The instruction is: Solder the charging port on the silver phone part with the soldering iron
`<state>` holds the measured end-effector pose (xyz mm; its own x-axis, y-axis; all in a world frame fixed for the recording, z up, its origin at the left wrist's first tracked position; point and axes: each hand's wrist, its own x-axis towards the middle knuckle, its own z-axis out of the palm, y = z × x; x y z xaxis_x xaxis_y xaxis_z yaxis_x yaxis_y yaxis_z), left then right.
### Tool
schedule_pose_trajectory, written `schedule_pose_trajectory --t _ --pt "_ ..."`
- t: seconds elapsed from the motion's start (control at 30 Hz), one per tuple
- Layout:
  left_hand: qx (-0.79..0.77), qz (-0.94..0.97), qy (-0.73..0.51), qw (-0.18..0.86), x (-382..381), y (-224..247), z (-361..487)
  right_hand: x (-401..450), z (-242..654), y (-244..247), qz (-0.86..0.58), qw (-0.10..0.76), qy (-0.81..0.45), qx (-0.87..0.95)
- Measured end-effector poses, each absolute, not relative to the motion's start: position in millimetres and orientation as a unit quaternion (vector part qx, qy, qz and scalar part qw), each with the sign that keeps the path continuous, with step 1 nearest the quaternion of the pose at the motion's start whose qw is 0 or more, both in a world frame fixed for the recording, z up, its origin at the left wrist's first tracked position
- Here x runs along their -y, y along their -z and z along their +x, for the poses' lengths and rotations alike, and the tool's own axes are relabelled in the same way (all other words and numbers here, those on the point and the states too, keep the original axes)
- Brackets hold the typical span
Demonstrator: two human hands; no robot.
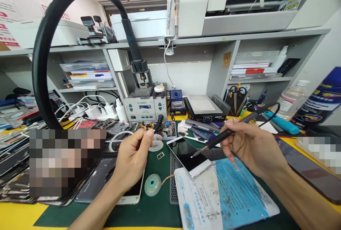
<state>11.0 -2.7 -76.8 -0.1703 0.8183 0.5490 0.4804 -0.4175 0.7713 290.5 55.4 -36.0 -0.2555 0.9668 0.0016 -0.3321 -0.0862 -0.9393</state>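
Observation:
My right hand [247, 143] grips a soldering iron [221, 138] like a pen. Its thin metal tip points down and left, over the dark screen of a white phone [183, 153]. That phone lies tilted across a grey perforated mat [173, 187] and a blue-and-white packet [226, 194]. My left hand [134, 157] is closed, thumb pressed against the fingers; what it pinches, if anything, I cannot make out. A black hose [159, 125] shows just beyond its thumb, close to a clear spool [156, 144]. Under the left wrist lies another white-edged phone [133, 198].
A round greenish coil disc [152, 184] and a small metal frame [160, 155] lie on the green mat [157, 212]. Behind stands a rework station [145, 107] with a thick arching hose [39, 55]. Phones are stacked at left; a bottle [293, 98] and spray can [317, 102] stand right.

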Motion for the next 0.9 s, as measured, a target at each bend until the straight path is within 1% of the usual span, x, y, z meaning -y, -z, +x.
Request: schedule_pose_trajectory --t 0.27,0.5,0.67,0.8,0.9 --pt "-0.504 0.551 -0.64 0.179 -4.6 85.0 9.6 -57.4 289.4 40.9 -0.382 0.508 -0.614 0.467" --pt "-0.492 0.517 -0.677 0.181 -13.3 86.0 -4.0 -71.9 287.1 47.3 -0.45 0.539 -0.51 0.498" --pt "-0.488 0.528 -0.681 0.138 -13.3 91.5 -12.9 -96.3 277.0 23.3 -0.488 0.493 -0.48 0.536" --pt "-0.498 0.549 -0.665 0.092 -11.6 91.6 -15.3 -140.3 245.7 -1.5 -0.516 0.479 -0.397 0.589" --pt "-0.503 0.564 -0.653 0.057 -10.6 87.4 -16.4 -173.1 219.6 -13.2 -0.536 0.443 -0.349 0.628"
